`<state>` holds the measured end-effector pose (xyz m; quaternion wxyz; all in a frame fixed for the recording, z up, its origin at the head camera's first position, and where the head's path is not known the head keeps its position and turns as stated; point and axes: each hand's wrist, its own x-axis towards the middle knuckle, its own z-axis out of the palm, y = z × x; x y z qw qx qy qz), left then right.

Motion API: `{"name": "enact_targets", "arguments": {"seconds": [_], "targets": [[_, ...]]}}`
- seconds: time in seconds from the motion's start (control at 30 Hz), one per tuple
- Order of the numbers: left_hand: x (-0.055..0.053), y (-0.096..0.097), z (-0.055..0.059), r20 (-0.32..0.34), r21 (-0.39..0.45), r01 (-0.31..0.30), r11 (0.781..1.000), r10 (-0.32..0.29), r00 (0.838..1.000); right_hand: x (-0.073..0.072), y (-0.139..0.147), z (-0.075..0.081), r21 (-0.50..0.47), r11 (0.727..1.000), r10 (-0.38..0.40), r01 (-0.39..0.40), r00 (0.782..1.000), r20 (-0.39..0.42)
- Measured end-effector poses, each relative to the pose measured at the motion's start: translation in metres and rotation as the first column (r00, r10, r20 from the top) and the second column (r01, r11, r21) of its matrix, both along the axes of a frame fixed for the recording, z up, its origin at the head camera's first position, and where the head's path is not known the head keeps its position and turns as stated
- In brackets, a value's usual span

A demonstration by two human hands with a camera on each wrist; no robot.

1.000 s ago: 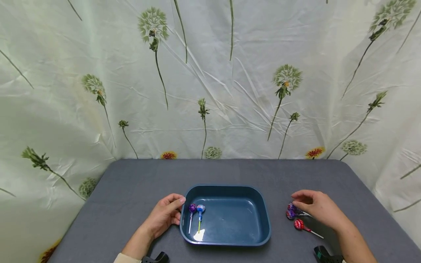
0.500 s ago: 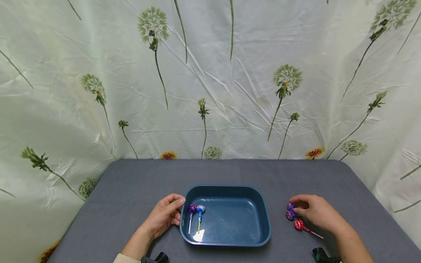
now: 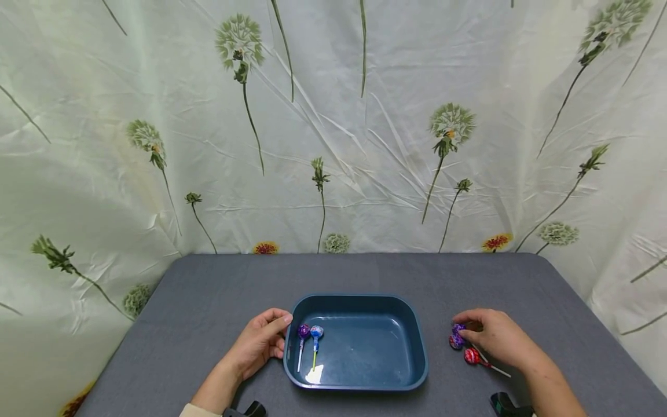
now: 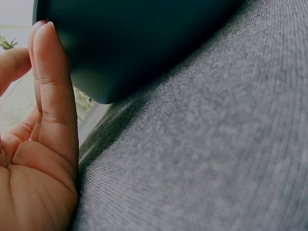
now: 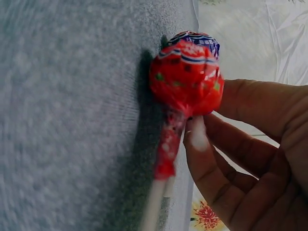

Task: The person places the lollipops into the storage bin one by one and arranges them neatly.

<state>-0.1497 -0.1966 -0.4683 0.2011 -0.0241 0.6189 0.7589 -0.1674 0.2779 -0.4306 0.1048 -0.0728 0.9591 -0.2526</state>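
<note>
My left hand [image 3: 263, 339] rests at the left side of a dark blue tray [image 3: 359, 387]. Its fingers [image 4: 53, 82] lie fairly straight against the tray's outer wall, with the thumb tip by the rim. Inside, at the left end, lie a purple lollipop [image 3: 304, 330] and a blue lollipop [image 3: 316, 332]. Right of the tray, my right hand [image 3: 497, 336] pinches a purple-wrapped lollipop [image 3: 458, 328] between thumb and fingers. A darker lollipop [image 3: 455, 343] touches it. Just nearer lies a red lollipop [image 3: 471, 355], which covers much of the fingertips in the right wrist view.
A grey cloth [image 3: 234, 284] covers the table. Behind it hangs a pale curtain [image 3: 385, 174] printed with dandelions. Black wrist straps [image 3: 508, 404] show at the bottom of the head view.
My right hand has lowered from above the lollipops, and its thumb and fingers have come together on the purple one. It has drifted slightly left. The left hand and tray look unmoved.
</note>
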Motion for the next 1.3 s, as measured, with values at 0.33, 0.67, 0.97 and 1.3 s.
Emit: {"name": "enact_targets", "arguments": {"seconds": [0.33,0.67,0.97,1.3], "targets": [[0.000,0.000,0.000,0.005,-0.014,-0.007,1.000,0.007,1.000,-0.001,0.004,0.002,-0.013,1.000,-0.024,0.025,0.999,0.042],[0.000,0.000,0.000,0.006,-0.017,-0.009,1.000,0.009,1.000,0.000,0.010,0.005,-0.009,1.000,0.009,-0.009,1.000,0.003],[0.001,-0.001,0.000,0.002,-0.010,-0.009,1.000,0.009,1.000,0.005,0.011,0.014,-0.039,0.999,-0.029,0.027,0.998,-0.054],[0.000,0.000,-0.001,0.006,-0.014,-0.013,1.000,0.013,1.000,0.013,-0.011,0.035,-0.147,0.986,-0.103,0.077,0.979,-0.178]]}}
